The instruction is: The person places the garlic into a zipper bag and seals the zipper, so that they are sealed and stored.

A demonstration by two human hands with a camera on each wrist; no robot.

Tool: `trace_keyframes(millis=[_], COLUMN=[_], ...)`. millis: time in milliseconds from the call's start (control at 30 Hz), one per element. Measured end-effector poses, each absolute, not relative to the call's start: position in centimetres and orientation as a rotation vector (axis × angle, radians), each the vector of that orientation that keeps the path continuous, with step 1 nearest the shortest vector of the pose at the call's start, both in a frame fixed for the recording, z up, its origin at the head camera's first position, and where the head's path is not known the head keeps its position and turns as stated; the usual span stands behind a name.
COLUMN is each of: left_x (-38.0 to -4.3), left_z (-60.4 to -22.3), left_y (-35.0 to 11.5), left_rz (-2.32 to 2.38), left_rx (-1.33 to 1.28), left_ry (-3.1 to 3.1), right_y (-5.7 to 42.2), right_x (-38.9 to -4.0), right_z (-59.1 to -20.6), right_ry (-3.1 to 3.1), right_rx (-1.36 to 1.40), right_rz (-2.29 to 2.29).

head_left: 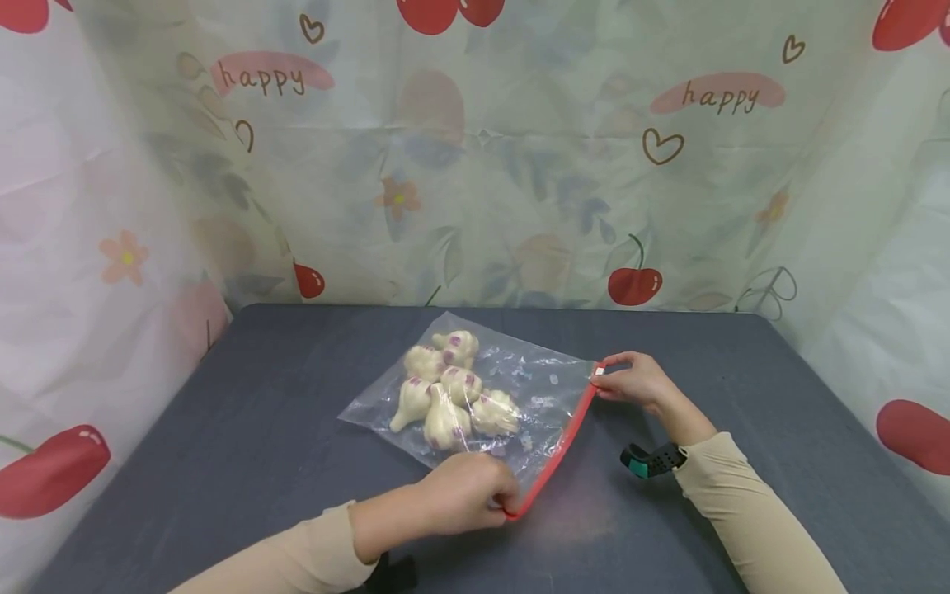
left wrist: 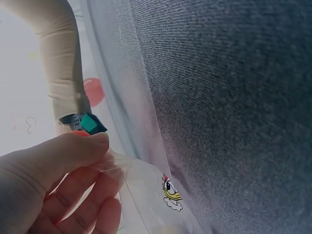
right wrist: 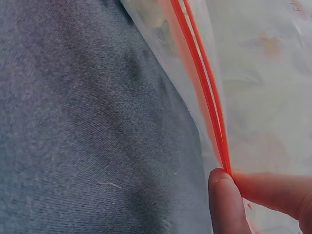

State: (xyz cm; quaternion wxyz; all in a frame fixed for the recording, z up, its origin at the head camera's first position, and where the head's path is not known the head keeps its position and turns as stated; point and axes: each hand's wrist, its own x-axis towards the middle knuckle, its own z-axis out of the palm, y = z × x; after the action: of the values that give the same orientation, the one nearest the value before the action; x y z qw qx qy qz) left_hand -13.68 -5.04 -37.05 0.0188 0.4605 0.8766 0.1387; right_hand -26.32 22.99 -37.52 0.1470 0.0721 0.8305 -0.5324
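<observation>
A clear zip bag [head_left: 545, 384] with a red zip strip [head_left: 567, 437] along its right edge lies tilted over the dark table. Several garlic bulbs [head_left: 447, 417], white with purple patches, are gathered in its left part. My left hand [head_left: 467, 493] pinches the near corner of the red strip; its thumb [left wrist: 83, 151] presses over the plastic in the left wrist view. At the far end of the strip, beside a small white slider [head_left: 599, 372], my right hand [head_left: 631, 381] pinches the other corner. The two red zip lines [right wrist: 207, 87] stand slightly apart in the right wrist view.
A dark grey cloth covers the table [head_left: 297, 363]. Behind and at both sides hangs a pale curtain [head_left: 482, 165] printed with cherries, flowers and words. Black wrist straps [head_left: 653, 460] sit at both sleeves. A small cartoon print [left wrist: 170, 192] shows on the bag.
</observation>
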Motion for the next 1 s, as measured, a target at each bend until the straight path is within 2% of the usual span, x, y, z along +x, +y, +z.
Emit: trace_keyframes(millis=[367, 1000], left_x=[-14.0, -15.0], left_z=[-37.0, -37.0], left_y=[-6.9, -8.5], left_rz=[0.479, 0.503], left_rx=[1.497, 1.393], left_ry=[2.731, 2.628], right_y=[23.3, 23.6], right_x=[-26.1, -24.7], right_z=[-38.2, -39.0], right_ry=[2.384, 2.358], right_rx=[0.216, 0.104], right_rz=[-1.465, -1.523])
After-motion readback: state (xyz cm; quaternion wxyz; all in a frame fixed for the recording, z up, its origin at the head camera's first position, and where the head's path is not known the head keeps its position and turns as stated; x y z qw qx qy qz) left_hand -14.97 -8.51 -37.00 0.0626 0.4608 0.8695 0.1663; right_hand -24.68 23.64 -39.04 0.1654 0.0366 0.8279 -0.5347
